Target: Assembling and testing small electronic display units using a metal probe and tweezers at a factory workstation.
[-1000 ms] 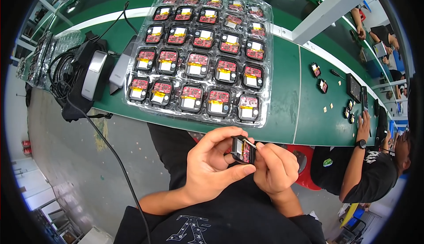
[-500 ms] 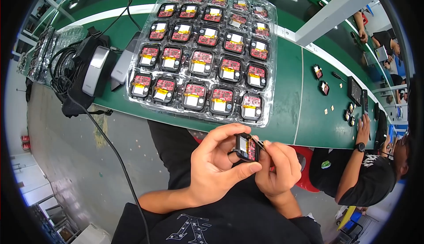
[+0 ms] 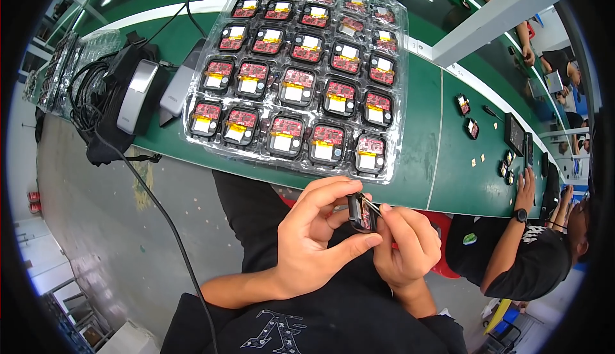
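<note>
My left hand (image 3: 311,245) grips a small black square device case (image 3: 354,213) by its edges, above my lap and just off the table's near edge. The case is tilted, and part of a red circuit board shows in its open side. Pinched in my right hand (image 3: 409,248) is a pair of thin metal tweezers (image 3: 371,205), their tips at the board. My fingers hide much of the tool. Beyond my hands lies a clear plastic tray (image 3: 398,133) with rows of similar black cases, each showing a red board, yellow tape and a pale rectangle.
The green table (image 3: 416,174) runs across. A grey box-shaped device (image 3: 138,98) and coiled black cables (image 3: 90,98) sit left of the tray. At right, a co-worker's hand (image 3: 525,190) rests near small parts. A grey post (image 3: 490,17) rises behind.
The case has turned in my left hand, so its board faces more to the right and less of it shows. The tweezers remain at the board. The view has shifted slightly.
</note>
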Available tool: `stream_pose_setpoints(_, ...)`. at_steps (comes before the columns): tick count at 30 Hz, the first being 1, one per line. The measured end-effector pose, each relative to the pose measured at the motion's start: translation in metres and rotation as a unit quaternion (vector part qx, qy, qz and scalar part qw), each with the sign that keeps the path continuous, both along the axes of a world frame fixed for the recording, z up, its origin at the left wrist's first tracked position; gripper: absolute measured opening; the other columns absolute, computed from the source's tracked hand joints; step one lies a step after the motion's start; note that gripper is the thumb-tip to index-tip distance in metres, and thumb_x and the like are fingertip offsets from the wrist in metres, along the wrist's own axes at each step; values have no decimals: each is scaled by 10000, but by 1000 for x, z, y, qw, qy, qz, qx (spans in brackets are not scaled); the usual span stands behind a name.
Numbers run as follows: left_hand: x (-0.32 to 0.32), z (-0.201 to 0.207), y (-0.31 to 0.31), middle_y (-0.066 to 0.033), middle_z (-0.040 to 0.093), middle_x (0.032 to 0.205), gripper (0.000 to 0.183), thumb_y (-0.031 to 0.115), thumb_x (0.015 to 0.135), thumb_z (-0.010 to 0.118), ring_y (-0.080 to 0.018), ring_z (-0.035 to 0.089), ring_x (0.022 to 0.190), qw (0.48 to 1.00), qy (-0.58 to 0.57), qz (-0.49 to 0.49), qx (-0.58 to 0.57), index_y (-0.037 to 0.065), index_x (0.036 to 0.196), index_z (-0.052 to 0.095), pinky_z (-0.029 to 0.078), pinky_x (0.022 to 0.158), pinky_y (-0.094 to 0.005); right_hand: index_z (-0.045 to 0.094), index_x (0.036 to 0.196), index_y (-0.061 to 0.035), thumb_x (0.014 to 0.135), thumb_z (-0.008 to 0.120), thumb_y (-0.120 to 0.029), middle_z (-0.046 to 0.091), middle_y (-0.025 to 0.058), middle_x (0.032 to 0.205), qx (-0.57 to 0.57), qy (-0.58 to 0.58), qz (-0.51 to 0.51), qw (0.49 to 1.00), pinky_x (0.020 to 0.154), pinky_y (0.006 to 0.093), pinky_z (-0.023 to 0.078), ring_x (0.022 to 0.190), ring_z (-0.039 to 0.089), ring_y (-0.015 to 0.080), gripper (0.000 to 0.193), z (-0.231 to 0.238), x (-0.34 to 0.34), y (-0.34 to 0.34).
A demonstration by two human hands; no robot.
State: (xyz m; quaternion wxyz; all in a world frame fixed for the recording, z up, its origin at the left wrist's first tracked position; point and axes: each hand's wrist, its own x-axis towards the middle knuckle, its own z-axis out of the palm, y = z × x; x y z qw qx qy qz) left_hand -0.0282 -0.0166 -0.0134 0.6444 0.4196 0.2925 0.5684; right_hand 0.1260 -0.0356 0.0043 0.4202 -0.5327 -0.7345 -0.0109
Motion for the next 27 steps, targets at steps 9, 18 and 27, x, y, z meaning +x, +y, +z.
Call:
stream_pose_setpoints(9,0,0,1,-179,524,1318,695,-53,755,838,-254,610,1165,1000,-8,2,-1,-61,1348,475,558,978,-371,732,975,47,705,760,93,671,101,793,-2,-1,-12,1000,522,285,497,586,632,199,275,1,-1,0)
stream_pose_setpoints(18,-1,1,1,-179,550,1316,720,-75,762,824,-246,599,1184,999,-29,-31,-33,-58,1373,444,550,987,-368,726,980,53,708,749,95,678,118,811,-16,-3,-1,1000,546,297,524,615,650,214,276,2,1,1)
stream_pose_setpoints(27,-3,6,1,-130,443,1359,642,-109,786,786,-235,557,1243,998,-48,-39,-21,-52,1349,482,536,1033,-379,719,959,52,726,754,50,694,143,827,-40,25,-19,999,568,317,546,647,676,243,235,4,3,-4)
